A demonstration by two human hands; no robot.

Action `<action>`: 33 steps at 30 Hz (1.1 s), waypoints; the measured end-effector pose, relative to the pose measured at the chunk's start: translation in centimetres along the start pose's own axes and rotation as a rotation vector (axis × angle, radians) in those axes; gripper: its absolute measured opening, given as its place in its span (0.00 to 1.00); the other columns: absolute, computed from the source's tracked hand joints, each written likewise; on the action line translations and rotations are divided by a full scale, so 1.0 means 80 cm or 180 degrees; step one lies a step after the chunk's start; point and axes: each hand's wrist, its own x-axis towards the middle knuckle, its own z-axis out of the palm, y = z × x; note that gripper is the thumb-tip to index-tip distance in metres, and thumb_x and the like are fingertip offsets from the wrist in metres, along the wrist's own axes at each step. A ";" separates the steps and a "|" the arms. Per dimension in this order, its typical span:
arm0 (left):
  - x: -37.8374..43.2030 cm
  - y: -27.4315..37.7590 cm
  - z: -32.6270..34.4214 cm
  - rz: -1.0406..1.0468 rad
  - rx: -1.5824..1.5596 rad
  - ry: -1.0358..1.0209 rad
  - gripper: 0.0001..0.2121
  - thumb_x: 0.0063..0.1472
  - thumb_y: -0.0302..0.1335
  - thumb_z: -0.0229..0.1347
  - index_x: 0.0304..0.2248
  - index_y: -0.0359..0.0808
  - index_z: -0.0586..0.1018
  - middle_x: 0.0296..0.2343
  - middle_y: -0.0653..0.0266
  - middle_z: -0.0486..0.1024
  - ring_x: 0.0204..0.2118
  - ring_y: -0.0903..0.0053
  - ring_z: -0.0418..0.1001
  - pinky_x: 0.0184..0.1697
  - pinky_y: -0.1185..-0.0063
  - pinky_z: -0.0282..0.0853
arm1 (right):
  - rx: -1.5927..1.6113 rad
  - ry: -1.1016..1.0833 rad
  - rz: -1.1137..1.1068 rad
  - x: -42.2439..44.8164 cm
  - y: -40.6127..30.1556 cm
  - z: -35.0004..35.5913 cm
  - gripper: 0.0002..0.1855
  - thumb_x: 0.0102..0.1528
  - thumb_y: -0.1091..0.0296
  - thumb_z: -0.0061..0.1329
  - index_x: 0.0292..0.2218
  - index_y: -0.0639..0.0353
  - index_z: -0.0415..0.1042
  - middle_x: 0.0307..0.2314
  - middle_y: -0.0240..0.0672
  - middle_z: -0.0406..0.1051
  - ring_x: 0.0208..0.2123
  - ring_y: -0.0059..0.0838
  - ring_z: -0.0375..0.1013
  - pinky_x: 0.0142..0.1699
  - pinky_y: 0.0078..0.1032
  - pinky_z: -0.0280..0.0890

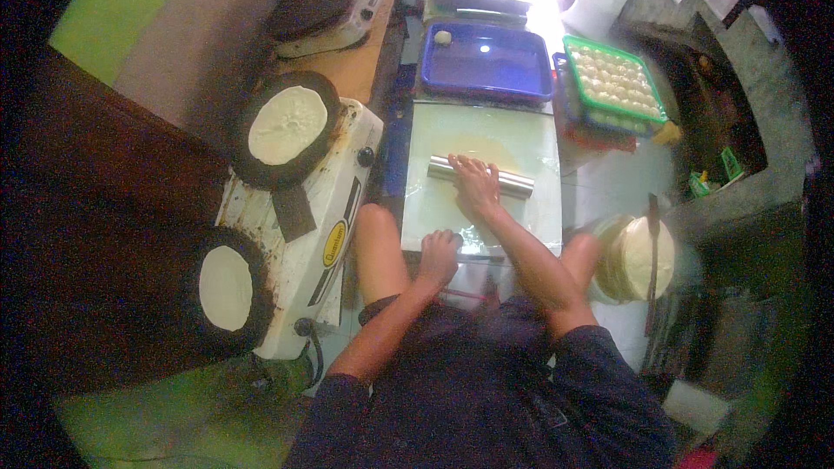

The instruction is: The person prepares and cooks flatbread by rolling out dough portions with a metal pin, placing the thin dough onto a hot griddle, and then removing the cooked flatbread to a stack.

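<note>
My right hand (pixel 477 185) lies over a metal rolling pin (pixel 515 184) on the pale work board (pixel 423 137); whether its fingers grip the pin is unclear. Under and around the pin, a thin, see-through yellowish round sheet (pixel 498 148) shows on the board. At the board's near edge, my left hand (pixel 441 257) is curled beside a small dark object (pixel 458 240); whether it holds this cannot be told. To the left, one flatbread (pixel 287 125) lies on the far round black pan (pixel 329 88) and another flatbread (pixel 225 288) on the near pan (pixel 260 299).
A white two-burner gas stove (pixel 352 137) carries the pans. Beyond the board, a blue tray (pixel 485 88) holds one dough ball (pixel 443 38). Rows of dough balls (pixel 616 81) fill a green tray (pixel 658 104). At right, a long dark flat stick (pixel 653 260) lies across stacked flatbreads (pixel 635 260).
</note>
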 end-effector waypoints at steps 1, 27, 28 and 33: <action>0.000 -0.001 0.001 0.0025 0.0030 0.0005 0.10 0.47 0.22 0.47 0.32 0.38 0.73 0.30 0.60 0.68 0.38 0.65 0.66 0.41 0.67 0.58 | -0.0034 0.0063 -0.0173 -0.008 0.001 0.000 0.31 0.49 0.69 0.47 0.55 0.44 0.57 0.51 0.32 0.61 0.55 0.35 0.57 0.58 0.46 0.46; 0.011 -0.001 -0.007 -0.0336 0.0294 -0.0764 0.13 0.45 0.22 0.52 0.33 0.43 0.73 0.32 0.64 0.70 0.38 0.65 0.67 0.40 0.66 0.59 | -0.0402 0.1467 -0.0334 0.040 0.080 0.011 0.30 0.48 0.62 0.50 0.53 0.33 0.62 0.45 0.29 0.66 0.44 0.32 0.66 0.49 0.38 0.55; 0.021 0.002 -0.007 -0.0312 0.0286 -0.1054 0.12 0.45 0.23 0.52 0.33 0.43 0.74 0.30 0.63 0.71 0.36 0.64 0.68 0.38 0.66 0.60 | -0.0326 0.1247 -0.0285 0.059 0.093 0.003 0.31 0.48 0.58 0.51 0.54 0.33 0.60 0.48 0.32 0.63 0.49 0.34 0.62 0.54 0.41 0.51; 0.077 -0.001 -0.011 0.0213 -0.0596 -0.0418 0.11 0.53 0.30 0.51 0.35 0.34 0.74 0.34 0.51 0.72 0.38 0.57 0.69 0.43 0.64 0.62 | 0.0058 0.1584 0.0002 0.098 0.103 -0.071 0.33 0.50 0.56 0.51 0.56 0.41 0.56 0.55 0.39 0.54 0.57 0.39 0.53 0.61 0.47 0.40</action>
